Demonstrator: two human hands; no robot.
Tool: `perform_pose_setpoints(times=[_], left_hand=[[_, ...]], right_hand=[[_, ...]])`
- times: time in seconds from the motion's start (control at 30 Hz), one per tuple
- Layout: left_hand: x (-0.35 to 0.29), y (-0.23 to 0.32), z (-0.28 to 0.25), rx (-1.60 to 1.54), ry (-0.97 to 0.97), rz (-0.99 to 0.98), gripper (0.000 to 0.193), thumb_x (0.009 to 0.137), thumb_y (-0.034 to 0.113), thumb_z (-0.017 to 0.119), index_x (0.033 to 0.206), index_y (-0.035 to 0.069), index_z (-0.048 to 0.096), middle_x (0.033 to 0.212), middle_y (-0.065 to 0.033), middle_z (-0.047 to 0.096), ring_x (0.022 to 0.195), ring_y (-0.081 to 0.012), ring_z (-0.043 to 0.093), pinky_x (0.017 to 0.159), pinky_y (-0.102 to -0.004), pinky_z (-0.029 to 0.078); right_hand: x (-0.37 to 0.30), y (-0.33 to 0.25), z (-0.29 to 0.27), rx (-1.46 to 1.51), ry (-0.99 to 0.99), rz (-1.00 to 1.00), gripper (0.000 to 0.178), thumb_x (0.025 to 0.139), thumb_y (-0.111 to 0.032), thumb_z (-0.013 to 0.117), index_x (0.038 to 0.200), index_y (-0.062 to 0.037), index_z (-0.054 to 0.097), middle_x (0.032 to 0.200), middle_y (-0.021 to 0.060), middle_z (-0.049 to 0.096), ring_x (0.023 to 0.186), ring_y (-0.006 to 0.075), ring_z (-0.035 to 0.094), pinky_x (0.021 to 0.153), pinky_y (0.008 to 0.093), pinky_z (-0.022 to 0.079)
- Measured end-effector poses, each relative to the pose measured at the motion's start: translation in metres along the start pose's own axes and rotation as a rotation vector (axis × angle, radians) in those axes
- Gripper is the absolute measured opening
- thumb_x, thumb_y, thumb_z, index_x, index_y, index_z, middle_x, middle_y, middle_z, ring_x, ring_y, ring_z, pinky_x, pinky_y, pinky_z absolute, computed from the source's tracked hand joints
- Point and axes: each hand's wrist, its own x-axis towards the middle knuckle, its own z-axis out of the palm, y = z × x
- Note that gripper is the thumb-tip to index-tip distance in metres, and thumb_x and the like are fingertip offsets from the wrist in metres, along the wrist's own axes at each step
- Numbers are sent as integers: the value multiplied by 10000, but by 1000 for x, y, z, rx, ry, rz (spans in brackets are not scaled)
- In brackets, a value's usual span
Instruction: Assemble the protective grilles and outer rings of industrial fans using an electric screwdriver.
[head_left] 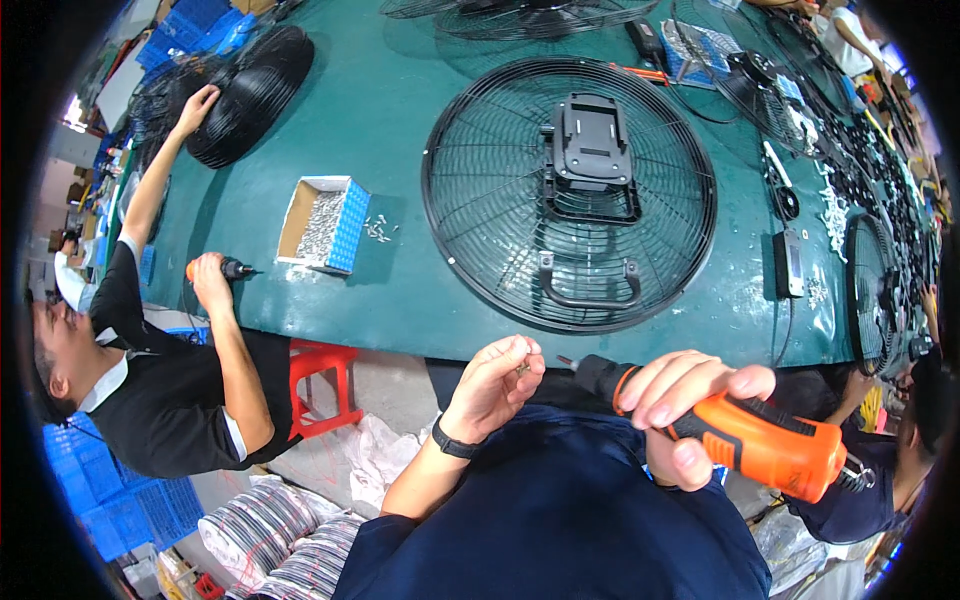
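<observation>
The orange electric screwdriver (775, 445) sits in front of your torso, your right hand (685, 388) wrapped round it, its bit pointing toward your left hand (497, 382), which pinches something tiny, too small to identify. Beyond, the black fan assembly (592, 150) lies on the green table (385, 300), right of the fastener box (349, 230).

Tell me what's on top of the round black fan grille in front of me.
On the fan grille sit a black boxy housing and a curved black handle. Green tabletop shows through it, but whatever lies directly beneath the housing is covered.
</observation>
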Motion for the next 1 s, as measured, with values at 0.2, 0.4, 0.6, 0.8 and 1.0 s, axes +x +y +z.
perform_pose_setpoints(times=[0.2, 0.4, 0.6, 0.8, 1.0], left_hand=[[2, -8, 6, 1, -37, -79, 239, 959, 265, 489, 946, 41, 571, 722, -34, 570, 500, -68, 399, 402, -168, 302], [3, -10, 15, 61, -36, -93, 247, 950, 278, 508, 927, 42, 575, 614, -38, 532, 422, -68, 368, 353, -187, 276], [5, -13, 9, 237, -16, -94, 256, 952, 270, 504, 861, 44, 583, 533, -33, 486, 349, -68, 321, 338, -194, 257], [10, -18, 6, 167, -68, -150, 251, 953, 253, 500, 879, 32, 592, 562, -30, 505, 364, -69, 340, 342, -207, 237], [18, -27, 11, -44, -36, -117, 223, 958, 198, 493, 1012, -2, 577, 769, -21, 576, 599, -74, 492, 504, -202, 361]], right_hand=[[0, 4, 1, -68, -79, -1, 652, 731, 3, 649, 1269, -70, 288, 833, 174, 615, 662, 293, 618, 635, 433, 541], [-3, 3, -2, -47, -52, 14, 639, 744, -3, 641, 1270, -64, 284, 834, 177, 617, 657, 291, 619, 624, 428, 542], [-8, 4, -1, -38, -19, 63, 609, 755, -7, 628, 1262, -56, 295, 811, 177, 618, 646, 285, 620, 616, 424, 543], [-16, 7, -1, -73, 1, 22, 619, 720, -12, 661, 1236, -36, 321, 770, 177, 621, 623, 269, 620, 591, 409, 549], [-26, 12, 2, -222, -1, -20, 590, 715, -23, 684, 1197, -66, 346, 785, 174, 630, 630, 292, 633, 605, 426, 556]])
